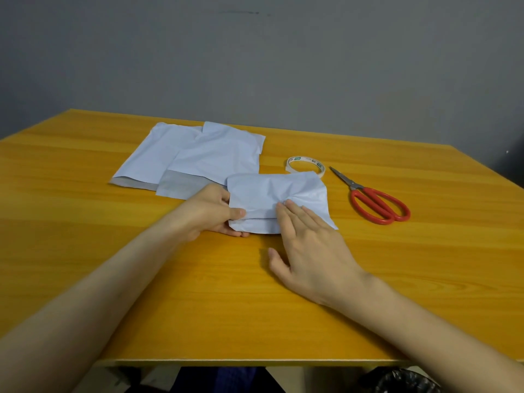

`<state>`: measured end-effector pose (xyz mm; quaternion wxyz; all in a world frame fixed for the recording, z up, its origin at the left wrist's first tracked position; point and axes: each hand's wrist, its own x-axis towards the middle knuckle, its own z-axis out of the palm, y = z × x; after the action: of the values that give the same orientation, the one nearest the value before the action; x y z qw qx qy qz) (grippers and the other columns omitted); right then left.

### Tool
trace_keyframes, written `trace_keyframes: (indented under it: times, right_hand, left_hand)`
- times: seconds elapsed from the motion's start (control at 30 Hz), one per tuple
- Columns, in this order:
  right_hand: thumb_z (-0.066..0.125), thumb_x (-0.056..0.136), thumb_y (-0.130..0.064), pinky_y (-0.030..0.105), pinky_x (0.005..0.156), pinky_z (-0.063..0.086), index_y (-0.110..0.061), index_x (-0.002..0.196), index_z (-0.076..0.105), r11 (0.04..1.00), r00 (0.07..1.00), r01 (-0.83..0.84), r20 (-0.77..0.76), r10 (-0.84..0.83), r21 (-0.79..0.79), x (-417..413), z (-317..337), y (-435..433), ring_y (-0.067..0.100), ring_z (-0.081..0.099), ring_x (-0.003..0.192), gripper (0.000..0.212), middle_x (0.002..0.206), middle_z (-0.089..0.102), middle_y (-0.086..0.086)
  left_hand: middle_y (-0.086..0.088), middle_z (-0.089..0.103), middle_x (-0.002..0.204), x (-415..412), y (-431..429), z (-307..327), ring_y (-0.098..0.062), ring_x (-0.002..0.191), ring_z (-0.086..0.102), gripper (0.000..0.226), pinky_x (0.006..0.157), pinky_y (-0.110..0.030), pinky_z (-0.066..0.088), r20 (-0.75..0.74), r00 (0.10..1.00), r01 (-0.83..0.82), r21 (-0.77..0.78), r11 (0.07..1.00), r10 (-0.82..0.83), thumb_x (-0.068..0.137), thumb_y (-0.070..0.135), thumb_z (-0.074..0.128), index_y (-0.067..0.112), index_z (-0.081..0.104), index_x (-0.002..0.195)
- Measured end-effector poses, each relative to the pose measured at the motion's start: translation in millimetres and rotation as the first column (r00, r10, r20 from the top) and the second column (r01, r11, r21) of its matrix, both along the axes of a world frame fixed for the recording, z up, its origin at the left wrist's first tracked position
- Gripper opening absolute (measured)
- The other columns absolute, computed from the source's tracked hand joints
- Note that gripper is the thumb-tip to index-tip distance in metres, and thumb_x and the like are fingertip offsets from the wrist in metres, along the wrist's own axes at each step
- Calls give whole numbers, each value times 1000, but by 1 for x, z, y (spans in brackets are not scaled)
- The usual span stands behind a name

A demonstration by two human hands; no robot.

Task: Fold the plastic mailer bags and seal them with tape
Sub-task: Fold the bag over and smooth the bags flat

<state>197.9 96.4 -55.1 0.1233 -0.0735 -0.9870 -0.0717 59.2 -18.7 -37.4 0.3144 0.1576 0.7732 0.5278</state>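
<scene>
Folded mailer bag [272, 194] lies mid-table [113, 265], crumpled. Left hand [211, 209] pinches its left edge, thumb on top, fingers beneath. Right hand [306, 245] lies flat, straight fingers pressing the bag's near side. Two flat bags [198, 154] behind, overlapping. Tape roll [304, 165] and red scissors [374, 199] to the right.

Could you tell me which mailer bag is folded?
The front mailer, pinched by the left hand and pressed by the right hand; the two rear mailers lie flat.
</scene>
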Motion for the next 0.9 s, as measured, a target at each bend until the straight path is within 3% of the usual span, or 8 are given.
trace_keyframes:
  times: [0.33,0.47,0.57,0.9]
  right_hand:
    - [33,83,-45,32,94,43,6,129,51,996,998,37,-38,-40,-80,9,-3,9,27,57,120,71,128,58,19]
    - [24,87,-48,27,105,35,0,146,24,992,999,15,-38,-20,-125,17,4,12,24,38,136,76,151,33,15]
    - [27,96,-45,27,103,36,-7,150,9,983,1000,26,-5,-27,-184,23,8,17,21,34,138,68,157,20,8]
    - [31,96,-44,25,96,40,-15,148,14,974,999,48,-6,-50,-220,32,6,30,15,38,134,62,155,27,1]
  left_hand:
    - [-8,66,84,1,-1,0,-15,54,68,13,53,-22,57,-11,1000,15,11,1000,-15,90,3,57,6,55,102]
    - [-9,66,86,2,-2,0,-15,53,68,14,52,-21,57,-3,1000,18,22,1000,-18,90,2,56,6,55,104]
    - [-9,66,87,2,-2,0,-15,55,69,15,53,-21,57,-3,1000,20,24,1000,-20,90,2,56,6,55,105]
    - [-9,66,88,2,-1,2,-16,54,69,13,52,-22,57,2,1000,14,13,1000,-14,90,3,57,5,55,103]
